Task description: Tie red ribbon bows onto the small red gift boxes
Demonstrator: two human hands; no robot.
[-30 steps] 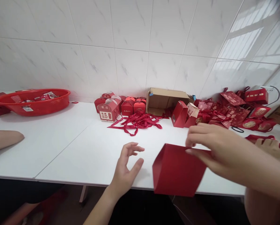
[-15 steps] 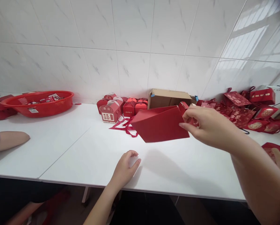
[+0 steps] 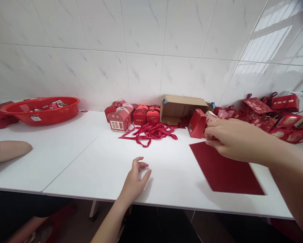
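My right hand pinches the upper edge of a flat dark red card, which hangs slanted above the right part of the table. Its far corner by the fingers is partly hidden. My left hand rests near the table's front edge with fingers curled loosely apart, holding nothing. Beyond the hands lies a heap of red ribbons. An upright red gift box stands just past my right hand.
Small red gift boxes stand by the wall, beside an open cardboard box. Several red patterned boxes pile up at the right. A red plastic basin with small packets sits at the left, near another person's arm.
My right hand has carried the red card to the right and lower, uncovering the ribbons and the upright red box. My left hand has barely moved. The hand at the far right is gone from view.
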